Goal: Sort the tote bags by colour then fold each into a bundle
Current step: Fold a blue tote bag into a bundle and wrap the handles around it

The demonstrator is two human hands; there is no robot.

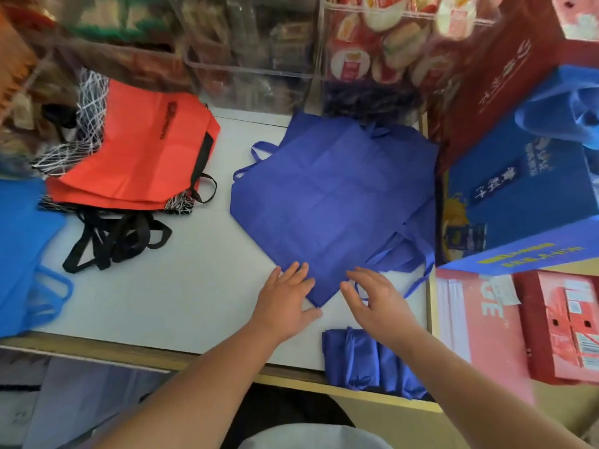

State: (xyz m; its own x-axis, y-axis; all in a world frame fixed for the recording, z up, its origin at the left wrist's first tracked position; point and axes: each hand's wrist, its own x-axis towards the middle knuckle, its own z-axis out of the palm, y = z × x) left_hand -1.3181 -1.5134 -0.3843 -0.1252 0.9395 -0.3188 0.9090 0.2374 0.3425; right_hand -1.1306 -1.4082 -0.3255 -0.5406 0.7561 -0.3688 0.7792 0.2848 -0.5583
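A flat dark blue non-woven tote bag [334,196] is seen spread on a white countertop [181,286] in the centre of the frame, turned like a diamond so that one corner points toward the lower edge, where it is met by both hands. Its long axis is laid roughly from upper right to lower left of the frame, and its thin blue handles [259,150] are trailed out past its upper-left edge. More blue bags are stacked beneath it, their straps spilling to the right.

The left hand [285,303] is laid flat with fingers spread on the bag's near corner, nothing gripped. The right hand [372,299] is held open and loosely curled just over the same corner and a loose strap; whether the fabric is touched cannot be told.

A folded dark blue bundle [366,361] is placed at the counter's front edge, lower centre-right. At upper left, a pile of orange-red tote bags [139,150] with black handles [113,238] is stacked over black-and-white patterned ones. A lighter blue bag [22,247] is draped at the far left edge.

Clear plastic bins [382,37] along the top of the frame are filled with packaged snacks, blurred. At right, a blue printed gift box [518,202] is stood beside red cartons [564,322].
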